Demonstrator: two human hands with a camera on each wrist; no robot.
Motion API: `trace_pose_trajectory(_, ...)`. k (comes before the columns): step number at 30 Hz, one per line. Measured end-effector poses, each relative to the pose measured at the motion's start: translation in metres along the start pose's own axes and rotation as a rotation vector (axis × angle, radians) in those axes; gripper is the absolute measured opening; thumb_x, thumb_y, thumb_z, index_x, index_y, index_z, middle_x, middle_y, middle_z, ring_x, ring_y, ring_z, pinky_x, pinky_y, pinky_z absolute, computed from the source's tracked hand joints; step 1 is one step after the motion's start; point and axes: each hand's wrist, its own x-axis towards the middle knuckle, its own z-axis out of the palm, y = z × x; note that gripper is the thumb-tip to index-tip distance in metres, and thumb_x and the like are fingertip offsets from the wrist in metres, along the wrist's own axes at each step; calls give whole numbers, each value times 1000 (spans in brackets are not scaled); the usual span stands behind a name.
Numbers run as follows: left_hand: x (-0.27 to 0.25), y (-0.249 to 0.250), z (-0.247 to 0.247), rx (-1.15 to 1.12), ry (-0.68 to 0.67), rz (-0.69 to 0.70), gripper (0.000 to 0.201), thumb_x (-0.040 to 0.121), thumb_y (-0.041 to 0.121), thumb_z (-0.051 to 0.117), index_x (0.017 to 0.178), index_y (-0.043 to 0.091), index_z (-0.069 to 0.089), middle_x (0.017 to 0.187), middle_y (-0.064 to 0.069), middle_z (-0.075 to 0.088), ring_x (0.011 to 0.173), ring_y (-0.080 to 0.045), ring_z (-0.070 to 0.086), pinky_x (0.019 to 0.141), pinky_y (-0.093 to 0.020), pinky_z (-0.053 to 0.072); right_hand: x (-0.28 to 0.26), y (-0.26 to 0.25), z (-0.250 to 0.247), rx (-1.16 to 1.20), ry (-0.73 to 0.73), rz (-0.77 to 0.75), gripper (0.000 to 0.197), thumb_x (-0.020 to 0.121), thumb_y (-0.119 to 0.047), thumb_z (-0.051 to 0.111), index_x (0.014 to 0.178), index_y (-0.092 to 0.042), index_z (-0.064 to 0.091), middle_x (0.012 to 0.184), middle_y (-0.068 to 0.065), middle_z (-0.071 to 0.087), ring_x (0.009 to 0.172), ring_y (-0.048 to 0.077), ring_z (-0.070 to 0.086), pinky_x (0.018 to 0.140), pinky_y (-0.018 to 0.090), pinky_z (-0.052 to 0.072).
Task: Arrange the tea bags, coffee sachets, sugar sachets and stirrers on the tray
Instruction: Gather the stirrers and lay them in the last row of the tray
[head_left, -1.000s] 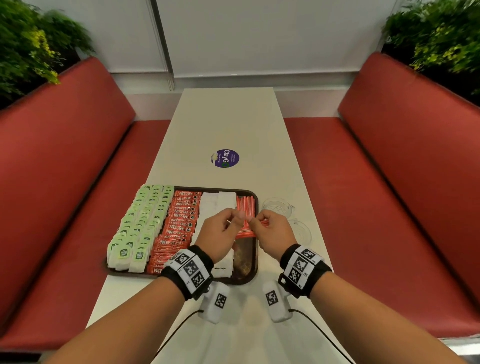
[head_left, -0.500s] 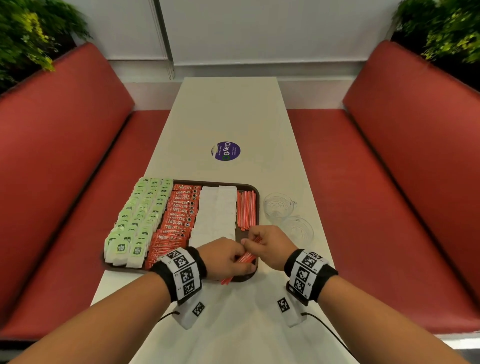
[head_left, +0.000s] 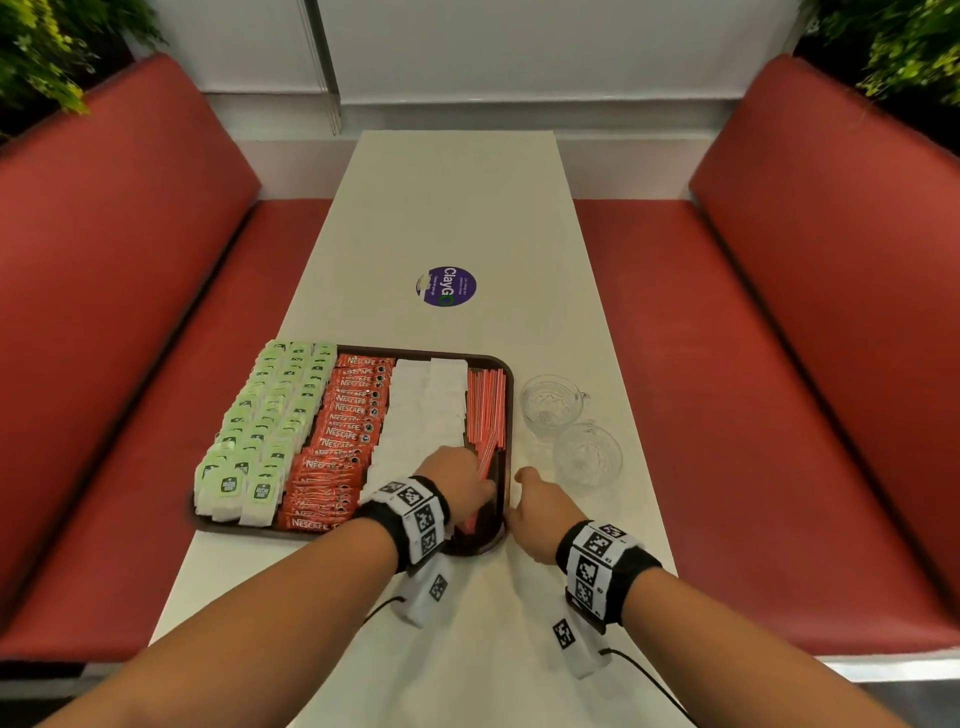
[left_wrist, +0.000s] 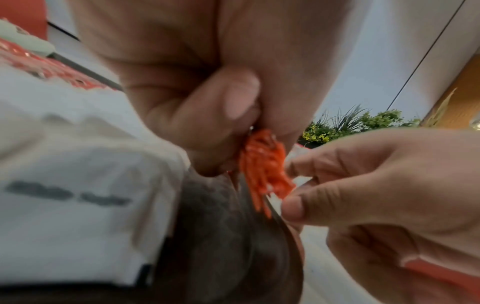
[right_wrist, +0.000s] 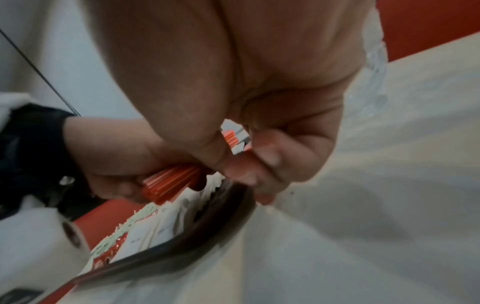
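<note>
Stirrers (head_left: 486, 454) are gripped in the left hand (head_left: 457, 486) over the tray (head_left: 485, 540), on a white table (head_left: 452, 208) between red benches (head_left: 130, 260). The right hand (head_left: 537, 501) curls beside the rim; whether it holds anything cannot be told.

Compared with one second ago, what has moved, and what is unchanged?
Both hands brought the bundle of stirrers down and toward the near right corner of the tray. The left hand holds it there now; the right hand has slid off to the table beside the rim. Whether it touches the bundle is unclear. The tea bags, coffee sachets, sugar sachets and two glass cups stayed put.
</note>
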Motion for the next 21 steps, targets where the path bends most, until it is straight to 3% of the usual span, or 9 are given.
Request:
trace_pose_trajectory(4,10,16,16,67,49,-83,29,92,32,60,104,5,63,100,-11,68,81,-24,63,65,-27,48,8,-3,6,-20,25,1,34,98,-17,53,128,-3,42,114,20,64,99,34,64,74,34,49)
trace_pose_trajectory(7,10,18,18,102,74,-116,28,92,30,60,105,5,64,103,-11,69,90,-25,67,68,-27,48,11,-3,9,-13,24,5,33,98,-16,53,126,-2,42,112,20,65,98,34,64,72,33,47)
trace_pose_trajectory(13,3,22,13,122,91,-154,34,89,36,63,107,7,64,104,-11,68,90,-25,68,70,-28,52,8,-5,9,-30,18,21,32,99,-17,53,126,-4,43,114,18,64,98,33,65,79,38,53)
trace_pose_trajectory(18,-7,23,5,163,106,-115,31,92,34,63,107,7,66,105,-10,69,92,-25,68,70,-27,49,4,-8,5,-46,-5,9,36,96,-17,55,127,-5,40,116,18,63,101,33,64,82,38,53)
trace_pose_trajectory(21,-18,9,-8,126,162,-61,28,94,33,60,109,10,66,106,-10,70,93,-25,67,77,-29,52,1,-9,6,-22,15,2,50,90,-23,65,130,-9,39,120,12,60,106,28,62,84,35,52)
